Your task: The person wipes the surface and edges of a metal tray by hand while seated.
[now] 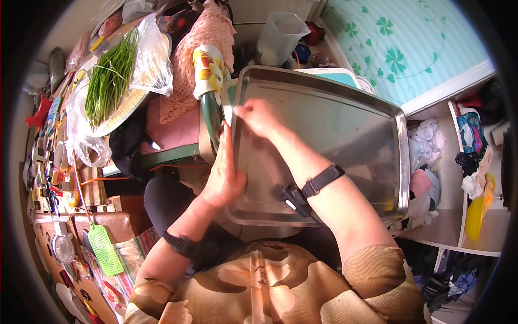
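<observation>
A large rectangular metal tray (pixel 329 119) with a raised rim lies in front of me. My left hand (pixel 224 178) is held at the tray's left edge, its fingers stretched out and together, pointing away from me. Reaching across the tray from the right, my right hand (pixel 258 117) has its fingers curled in just over the left rim. A whitish spot shows at those fingertips, too small to name. Dark straps with small devices circle both forearms.
At the left, green chives (pixel 112 78) lie on a round woven tray beside a clear plastic bag (pixel 154 59). A chair with a green armrest (pixel 210 116) stands next to my left hand. Shelves with clothes (pixel 429 143) are at the right. A green fly swatter (pixel 104 249) hangs lower left.
</observation>
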Tool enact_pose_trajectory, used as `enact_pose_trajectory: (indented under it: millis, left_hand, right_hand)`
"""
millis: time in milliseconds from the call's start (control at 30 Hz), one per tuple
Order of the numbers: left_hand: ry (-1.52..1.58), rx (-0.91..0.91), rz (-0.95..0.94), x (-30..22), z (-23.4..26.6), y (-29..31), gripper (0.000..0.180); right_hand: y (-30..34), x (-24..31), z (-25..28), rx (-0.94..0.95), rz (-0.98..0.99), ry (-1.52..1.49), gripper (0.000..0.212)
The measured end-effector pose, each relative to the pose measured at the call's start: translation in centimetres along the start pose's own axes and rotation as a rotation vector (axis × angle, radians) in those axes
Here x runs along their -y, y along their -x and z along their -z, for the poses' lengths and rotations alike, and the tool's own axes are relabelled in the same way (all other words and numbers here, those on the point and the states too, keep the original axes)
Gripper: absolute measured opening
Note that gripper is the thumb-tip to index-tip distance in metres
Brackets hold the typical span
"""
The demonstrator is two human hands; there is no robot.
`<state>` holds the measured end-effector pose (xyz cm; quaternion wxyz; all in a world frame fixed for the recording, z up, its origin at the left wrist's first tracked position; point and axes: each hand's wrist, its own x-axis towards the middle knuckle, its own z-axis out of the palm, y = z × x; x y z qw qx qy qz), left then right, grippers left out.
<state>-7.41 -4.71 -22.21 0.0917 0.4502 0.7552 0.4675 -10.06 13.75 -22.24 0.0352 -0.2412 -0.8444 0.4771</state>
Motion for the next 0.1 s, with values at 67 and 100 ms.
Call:
enact_pose_trajectory:
  millis: [67, 100]
  left_hand:
    - [-0.060, -0.023, -0.064, 0.7, -0.1, 0.0, 0.091]
    - [-0.061, -0.014, -0.072, 0.8, -0.1, 0.0, 0.091]
  right_hand:
    - [-0.7, 1.9, 0.8, 0.021, -0.105, 0.117, 0.044]
    - [-0.9, 2.5, 1.1, 0.010, -0.153, 0.199, 0.048]
